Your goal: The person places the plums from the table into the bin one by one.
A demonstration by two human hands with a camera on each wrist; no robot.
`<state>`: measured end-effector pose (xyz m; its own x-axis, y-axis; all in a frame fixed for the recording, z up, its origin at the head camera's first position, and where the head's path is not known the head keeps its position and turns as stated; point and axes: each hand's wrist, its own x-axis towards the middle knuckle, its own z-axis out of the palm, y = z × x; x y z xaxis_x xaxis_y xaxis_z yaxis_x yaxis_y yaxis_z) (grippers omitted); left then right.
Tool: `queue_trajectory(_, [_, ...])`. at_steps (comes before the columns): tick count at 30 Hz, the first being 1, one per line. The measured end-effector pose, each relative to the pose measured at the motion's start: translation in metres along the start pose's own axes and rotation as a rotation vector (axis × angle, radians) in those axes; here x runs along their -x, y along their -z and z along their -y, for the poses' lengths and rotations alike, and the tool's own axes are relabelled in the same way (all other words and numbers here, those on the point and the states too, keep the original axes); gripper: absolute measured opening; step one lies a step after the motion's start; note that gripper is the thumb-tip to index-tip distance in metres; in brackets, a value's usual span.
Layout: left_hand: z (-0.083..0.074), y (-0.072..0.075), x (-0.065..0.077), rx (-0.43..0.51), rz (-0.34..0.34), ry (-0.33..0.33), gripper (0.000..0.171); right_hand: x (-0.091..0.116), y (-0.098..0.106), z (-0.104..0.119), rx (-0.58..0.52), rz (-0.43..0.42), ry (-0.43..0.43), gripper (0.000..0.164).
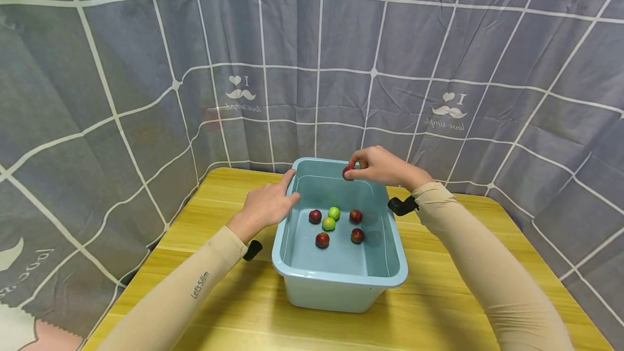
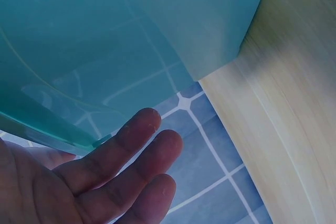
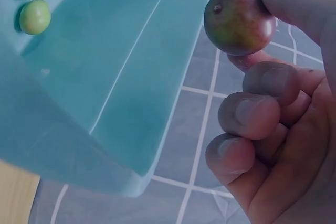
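My right hand (image 1: 385,167) pinches a dark red plum (image 3: 240,22) between thumb and index finger, over the far right rim of a light blue plastic bin (image 1: 341,274). The other fingers are curled toward the palm in the right wrist view. My left hand (image 1: 267,202) rests at the bin's left rim, index finger along it and thumb over the inner side. In the left wrist view, three fingers (image 2: 139,166) extend loosely beside the outer wall. On the bin's floor lie several dark red plums (image 1: 322,240) and two green fruits (image 1: 329,223), spread apart near the middle.
The bin stands on a yellow wood-grain table (image 1: 219,280). A grey curtain with white grid lines (image 1: 341,31) hangs close behind the table and along both sides. Black wrist straps or mounts (image 1: 402,206) show below the sleeves.
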<state>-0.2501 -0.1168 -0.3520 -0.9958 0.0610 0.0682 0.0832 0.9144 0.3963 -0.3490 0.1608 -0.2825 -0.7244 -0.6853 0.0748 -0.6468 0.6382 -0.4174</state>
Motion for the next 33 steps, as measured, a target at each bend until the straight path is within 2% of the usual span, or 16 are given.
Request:
queue_trajectory(10, [0.0,-0.002,-0.002,-0.007,-0.004,0.004,0.07,-0.006,-0.004,0.001,0.02,0.045,-0.005,0.024])
queue_trajectory(23, [0.0,-0.001,-0.001,-0.002,-0.008,0.005,0.071,-0.017,-0.007,0.003,0.05,0.128,-0.061,0.018])
queue_trajectory(33, [0.0,-0.001,-0.001,0.002,-0.008,0.001,0.07,-0.024,-0.011,0.003,0.152,0.174,-0.08,0.018])
